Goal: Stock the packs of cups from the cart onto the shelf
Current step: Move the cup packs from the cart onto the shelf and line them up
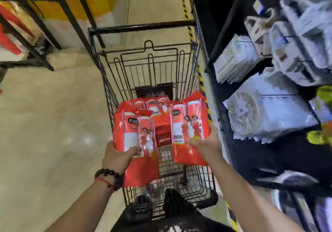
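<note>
Pale polished floor (45, 124) at far left, with a black metal rack (41, 39) holding red and yellow boxes standing well apart from the cart. Black wire shopping cart (115, 80) in the middle of the aisle, its handle bar running crosswise at the far end. Left hand (119, 155), beaded bracelet (109, 177) and red string at the wrist, grips the lower part of a red pack of cups (133, 138); fingers wrap under it, thumb on the printed face. That pack's long axis runs away from the person, top end pointing toward the far end of the cart, slightly tilted left, held above the basket. Between the two held packs, more red packs (158, 109) lie in the cart, their long axes also running lengthwise down the basket, printed faces up; a dark flat item (154, 89) stands behind them against the wire. Right hand (205, 144) grasps a second red pack (188, 124) by its lower right edge, fingers curled across the front; it points the same way, top leaning a little right, over the cart's right rim. Just beside the cart on the right stands the black shelf (221, 106), its edge close to the cart's side. On it sit stacks of clear-wrapped white goods (265, 113), blurred; something yellow-green (319, 138) at the far right edge. The cart's right wall lies between the right-hand pack and the shelf.
</note>
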Demonstrator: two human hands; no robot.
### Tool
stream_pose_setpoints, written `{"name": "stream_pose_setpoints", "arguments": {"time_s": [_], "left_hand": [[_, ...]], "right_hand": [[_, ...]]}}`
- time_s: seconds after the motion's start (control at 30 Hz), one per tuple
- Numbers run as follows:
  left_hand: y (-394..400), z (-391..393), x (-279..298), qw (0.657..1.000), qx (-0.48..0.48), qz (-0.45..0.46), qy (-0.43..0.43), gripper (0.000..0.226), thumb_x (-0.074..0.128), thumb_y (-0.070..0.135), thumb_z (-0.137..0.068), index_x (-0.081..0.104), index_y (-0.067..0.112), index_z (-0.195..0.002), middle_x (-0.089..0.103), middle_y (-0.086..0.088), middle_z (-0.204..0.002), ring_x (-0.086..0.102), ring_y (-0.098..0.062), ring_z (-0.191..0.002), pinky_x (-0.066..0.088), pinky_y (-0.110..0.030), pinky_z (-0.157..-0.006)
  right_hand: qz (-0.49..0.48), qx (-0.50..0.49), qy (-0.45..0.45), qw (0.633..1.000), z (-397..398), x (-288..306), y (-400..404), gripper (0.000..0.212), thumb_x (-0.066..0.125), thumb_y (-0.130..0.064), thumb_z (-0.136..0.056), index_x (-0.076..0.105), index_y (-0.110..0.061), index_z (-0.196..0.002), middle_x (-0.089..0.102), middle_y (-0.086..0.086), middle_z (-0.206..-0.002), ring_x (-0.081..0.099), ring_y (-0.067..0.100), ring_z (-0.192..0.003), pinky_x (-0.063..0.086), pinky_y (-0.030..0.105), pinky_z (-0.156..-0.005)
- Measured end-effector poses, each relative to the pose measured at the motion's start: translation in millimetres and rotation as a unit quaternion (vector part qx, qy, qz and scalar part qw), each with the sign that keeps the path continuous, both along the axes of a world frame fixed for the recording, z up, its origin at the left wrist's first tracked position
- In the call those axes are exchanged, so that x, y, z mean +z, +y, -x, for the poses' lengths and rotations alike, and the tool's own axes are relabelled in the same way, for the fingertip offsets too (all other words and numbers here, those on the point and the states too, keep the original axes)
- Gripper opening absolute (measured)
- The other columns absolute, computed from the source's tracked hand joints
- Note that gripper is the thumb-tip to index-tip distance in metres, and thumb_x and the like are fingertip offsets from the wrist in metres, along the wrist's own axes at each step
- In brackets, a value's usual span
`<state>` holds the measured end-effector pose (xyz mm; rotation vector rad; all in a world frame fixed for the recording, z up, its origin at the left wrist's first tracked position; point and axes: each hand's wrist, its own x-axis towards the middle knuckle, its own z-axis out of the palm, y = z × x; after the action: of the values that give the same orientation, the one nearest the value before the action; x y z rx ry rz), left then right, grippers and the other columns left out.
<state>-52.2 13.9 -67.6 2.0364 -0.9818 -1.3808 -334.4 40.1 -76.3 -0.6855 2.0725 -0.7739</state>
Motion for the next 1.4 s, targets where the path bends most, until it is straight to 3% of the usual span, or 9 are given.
{"name": "stream_pose_setpoints", "arguments": {"time_s": [0.17, 0.33, 0.5, 0.6, 0.67, 0.8, 1.07, 1.2, 1.4], "left_hand": [[18, 17, 3, 0.997, -0.077, 0.019, 0.006, 0.076, 0.089, 0.043, -0.044, 0.057, 0.031, -0.112, 0.072, 0.002, -0.098, 0.071, -0.024, -0.081, 0.060, -0.046, -0.074], [45, 23, 17, 0.981, -0.175, 0.070, 0.047, 0.087, 0.084, 0.045, -0.042, 0.052, 0.028, -0.121, 0.070, 0.003, -0.102, 0.070, -0.023, -0.085, 0.058, -0.046, -0.081], [94, 22, 32, 0.957, -0.264, 0.092, 0.082, 0.049, 0.087, 0.022, -0.066, 0.056, 0.025, -0.104, 0.070, 0.002, -0.095, 0.068, -0.020, -0.081, 0.055, -0.038, -0.074], [132, 27, 40, 0.935, -0.331, 0.096, 0.088, 0.040, 0.089, 0.028, -0.063, 0.067, 0.020, -0.095, 0.075, 0.002, -0.086, 0.071, -0.015, -0.072, 0.056, -0.033, -0.066], [158, 38, 49, 0.919, -0.370, 0.091, 0.096, 0.053, 0.091, 0.040, -0.055, 0.067, 0.019, -0.098, 0.076, 0.002, -0.086, 0.073, -0.018, -0.073, 0.056, -0.033, -0.065], [226, 73, 73, 0.880, -0.444, 0.097, 0.136, 0.030, 0.083, 0.008, -0.071, 0.066, 0.013, -0.095, 0.073, -0.007, -0.084, 0.069, -0.012, -0.063, 0.048, -0.022, -0.051], [385, 144, 109, 0.789, -0.572, 0.119, 0.190, 0.031, 0.080, 0.005, -0.075, 0.059, 0.017, -0.094, 0.064, 0.004, -0.081, 0.060, -0.005, -0.058, 0.042, -0.007, -0.045], [486, 172, 100, 0.748, -0.622, 0.094, 0.210, 0.041, 0.086, 0.014, -0.070, 0.059, 0.014, -0.101, 0.069, -0.005, -0.091, 0.066, -0.012, -0.070, 0.051, -0.026, -0.061], [640, 198, 97, 0.703, -0.674, 0.055, 0.221, 0.056, 0.090, 0.027, -0.060, 0.061, 0.022, -0.107, 0.074, 0.000, -0.094, 0.073, -0.018, -0.080, 0.058, -0.036, -0.073]], "right_hand": [[0.020, -0.080, 0.032, 0.996, 13, 1, 74, 0.090, 0.090, -0.029, -0.062, 0.042, -0.024, -0.139, 0.061, -0.010, -0.102, 0.061, 0.016, -0.092, 0.046, 0.028, -0.083], [0.070, -0.176, 0.047, 0.981, -7, -1, 166, 0.078, 0.087, -0.041, -0.049, 0.055, -0.033, -0.120, 0.073, -0.015, -0.098, 0.070, 0.007, -0.088, 0.058, 0.038, -0.081], [0.113, -0.279, 0.066, 0.951, -44, 18, 265, 0.077, 0.093, -0.031, -0.050, 0.056, -0.030, -0.117, 0.072, -0.014, -0.099, 0.070, 0.005, -0.089, 0.055, 0.031, -0.077], [0.135, -0.338, 0.064, 0.929, -64, 37, 330, 0.076, 0.094, -0.022, -0.052, 0.055, -0.031, -0.116, 0.071, -0.015, -0.098, 0.068, 0.002, -0.088, 0.051, 0.030, -0.076], [0.150, -0.384, 0.075, 0.908, -74, 51, 372, 0.075, 0.093, -0.022, -0.051, 0.055, -0.031, -0.114, 0.071, -0.015, -0.098, 0.068, -0.002, -0.085, 0.052, 0.031, -0.078], [0.168, -0.463, 0.108, 0.864, -84, 70, 457, 0.069, 0.091, -0.020, -0.053, 0.056, -0.034, -0.111, 0.071, -0.025, -0.095, 0.067, -0.008, -0.082, 0.053, 0.029, -0.078], [0.143, -0.611, 0.158, 0.762, -114, 96, 641, 0.076, 0.092, -0.019, -0.061, 0.048, -0.036, -0.121, 0.063, -0.026, -0.093, 0.062, -0.005, -0.081, 0.047, 0.029, -0.081], [0.146, -0.668, 0.161, 0.712, -135, 93, 747, 0.078, 0.093, -0.012, -0.060, 0.051, -0.038, -0.121, 0.068, -0.021, -0.100, 0.065, -0.011, -0.083, 0.053, 0.030, -0.082], [0.135, -0.724, 0.165, 0.656, -146, 96, 889, 0.079, 0.094, -0.018, -0.061, 0.054, -0.026, -0.128, 0.071, -0.014, -0.102, 0.069, 0.009, -0.090, 0.056, 0.041, -0.088]]}}
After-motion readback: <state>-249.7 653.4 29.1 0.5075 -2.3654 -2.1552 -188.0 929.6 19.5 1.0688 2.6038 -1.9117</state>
